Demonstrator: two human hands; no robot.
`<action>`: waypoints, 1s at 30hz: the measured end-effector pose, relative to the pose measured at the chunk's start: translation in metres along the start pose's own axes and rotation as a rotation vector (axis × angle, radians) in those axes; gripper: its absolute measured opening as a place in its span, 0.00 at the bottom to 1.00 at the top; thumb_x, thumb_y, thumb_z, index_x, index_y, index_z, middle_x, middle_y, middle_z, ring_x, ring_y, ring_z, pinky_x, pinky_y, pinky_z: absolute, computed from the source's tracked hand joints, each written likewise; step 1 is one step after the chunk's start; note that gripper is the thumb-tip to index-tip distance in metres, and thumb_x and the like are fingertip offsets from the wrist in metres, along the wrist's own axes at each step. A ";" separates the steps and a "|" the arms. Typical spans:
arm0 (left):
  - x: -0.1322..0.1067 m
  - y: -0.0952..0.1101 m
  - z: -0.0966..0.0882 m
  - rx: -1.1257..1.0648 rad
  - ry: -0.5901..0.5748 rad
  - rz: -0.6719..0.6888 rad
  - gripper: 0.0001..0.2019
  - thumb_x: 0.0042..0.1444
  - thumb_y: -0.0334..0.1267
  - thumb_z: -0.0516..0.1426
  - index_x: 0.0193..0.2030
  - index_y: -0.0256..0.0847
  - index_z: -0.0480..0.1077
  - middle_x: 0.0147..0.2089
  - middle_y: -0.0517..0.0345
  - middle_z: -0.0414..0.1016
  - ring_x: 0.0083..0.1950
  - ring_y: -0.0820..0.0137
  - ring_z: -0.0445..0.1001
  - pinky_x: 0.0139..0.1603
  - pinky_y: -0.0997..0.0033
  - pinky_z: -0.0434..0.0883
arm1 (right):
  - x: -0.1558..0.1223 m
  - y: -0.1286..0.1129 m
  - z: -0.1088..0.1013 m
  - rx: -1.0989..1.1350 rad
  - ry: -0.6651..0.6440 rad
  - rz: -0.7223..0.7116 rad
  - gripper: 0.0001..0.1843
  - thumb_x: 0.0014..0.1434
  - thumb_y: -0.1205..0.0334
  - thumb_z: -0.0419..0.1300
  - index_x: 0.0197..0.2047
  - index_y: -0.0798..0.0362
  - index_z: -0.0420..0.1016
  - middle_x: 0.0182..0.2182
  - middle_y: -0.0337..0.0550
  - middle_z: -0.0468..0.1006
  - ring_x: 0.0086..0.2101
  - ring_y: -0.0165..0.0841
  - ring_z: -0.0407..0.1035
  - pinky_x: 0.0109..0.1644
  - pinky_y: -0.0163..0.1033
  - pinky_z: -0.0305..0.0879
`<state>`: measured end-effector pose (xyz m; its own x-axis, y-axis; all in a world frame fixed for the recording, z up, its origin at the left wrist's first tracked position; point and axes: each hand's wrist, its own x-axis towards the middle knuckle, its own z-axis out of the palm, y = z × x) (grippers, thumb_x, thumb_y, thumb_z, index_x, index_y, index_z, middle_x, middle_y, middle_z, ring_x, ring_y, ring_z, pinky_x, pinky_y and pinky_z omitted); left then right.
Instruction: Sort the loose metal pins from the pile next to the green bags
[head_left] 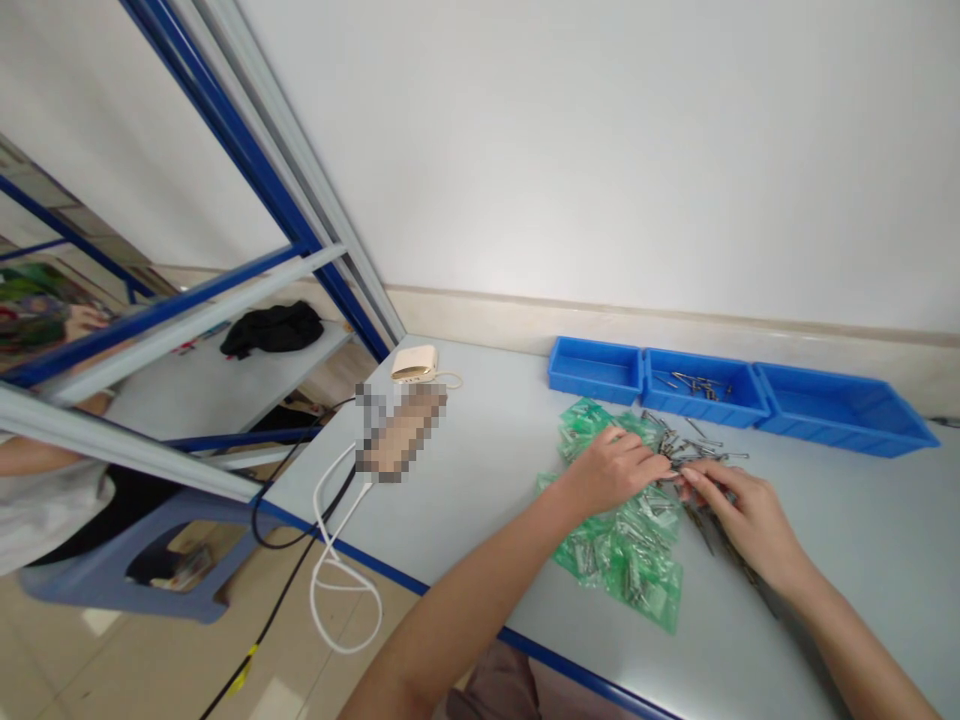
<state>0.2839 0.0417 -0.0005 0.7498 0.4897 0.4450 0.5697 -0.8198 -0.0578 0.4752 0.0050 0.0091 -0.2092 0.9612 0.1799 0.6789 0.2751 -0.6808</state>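
Observation:
My left hand (616, 466) reaches over the green plastic bags (637, 570), its fingers pinched together. Close against its fingertips, my right hand (742, 508) is also closed in a pinch. Whatever lies between the fingers is too small to make out. Loose metal screws (697, 445) are heaped on the table just behind the fingertips. Several clear-and-green bags with similar metal pieces inside lie under and in front of my left hand. More long, thin metal pieces (705, 530) lie beneath my right hand, partly hidden by it.
Three blue bins stand along the wall: a left bin (596, 385), a middle bin (709, 405) with some screws, and a right bin (844, 435). A cream-coloured device (415, 363), a blurred-out object (401, 435) and a white cable (319, 585) are left. Beyond the frame, a person sits near a blue stool (150, 590).

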 end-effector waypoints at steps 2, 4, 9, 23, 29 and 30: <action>0.000 0.000 0.000 -0.003 0.006 -0.010 0.15 0.67 0.40 0.44 0.36 0.39 0.68 0.32 0.58 0.72 0.40 0.70 0.69 0.42 0.67 0.58 | 0.000 0.001 0.001 0.012 0.010 0.004 0.21 0.59 0.43 0.50 0.33 0.50 0.75 0.28 0.41 0.77 0.27 0.34 0.69 0.34 0.38 0.64; 0.000 -0.001 0.000 -0.015 0.023 -0.031 0.15 0.67 0.41 0.44 0.36 0.39 0.67 0.31 0.58 0.73 0.39 0.70 0.69 0.42 0.67 0.58 | -0.001 0.005 0.003 0.016 0.046 -0.002 0.21 0.57 0.43 0.53 0.40 0.50 0.75 0.32 0.42 0.78 0.29 0.35 0.70 0.34 0.39 0.65; 0.000 0.000 0.002 -0.042 0.021 -0.041 0.17 0.67 0.42 0.43 0.34 0.38 0.67 0.30 0.58 0.72 0.38 0.70 0.70 0.42 0.67 0.58 | -0.002 0.010 0.005 -0.019 0.114 -0.036 0.21 0.56 0.41 0.53 0.37 0.48 0.77 0.36 0.45 0.80 0.36 0.41 0.72 0.43 0.45 0.65; -0.121 -0.088 -0.114 0.139 0.252 -0.916 0.17 0.66 0.46 0.42 0.47 0.43 0.67 0.49 0.55 0.74 0.52 0.63 0.67 0.55 0.60 0.58 | 0.003 -0.002 -0.009 0.037 0.178 0.095 0.24 0.56 0.39 0.49 0.24 0.49 0.71 0.23 0.41 0.76 0.26 0.35 0.68 0.33 0.38 0.62; -0.239 -0.126 -0.136 0.174 0.002 -1.098 0.22 0.65 0.44 0.36 0.50 0.41 0.67 0.52 0.52 0.72 0.54 0.62 0.66 0.56 0.59 0.58 | 0.003 -0.005 -0.006 -0.002 0.166 0.065 0.28 0.58 0.39 0.47 0.18 0.50 0.67 0.17 0.40 0.71 0.22 0.34 0.65 0.29 0.38 0.58; -0.248 -0.128 -0.137 0.162 -0.014 -1.097 0.22 0.65 0.44 0.36 0.51 0.41 0.67 0.52 0.53 0.72 0.54 0.63 0.66 0.57 0.60 0.58 | 0.003 -0.006 -0.005 -0.014 0.163 0.059 0.29 0.58 0.39 0.46 0.17 0.50 0.66 0.16 0.40 0.69 0.21 0.33 0.64 0.29 0.38 0.58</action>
<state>-0.0209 -0.0158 0.0195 -0.1859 0.9302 0.3166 0.9634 0.1092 0.2448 0.4744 0.0066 0.0172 -0.0522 0.9660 0.2533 0.6967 0.2169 -0.6837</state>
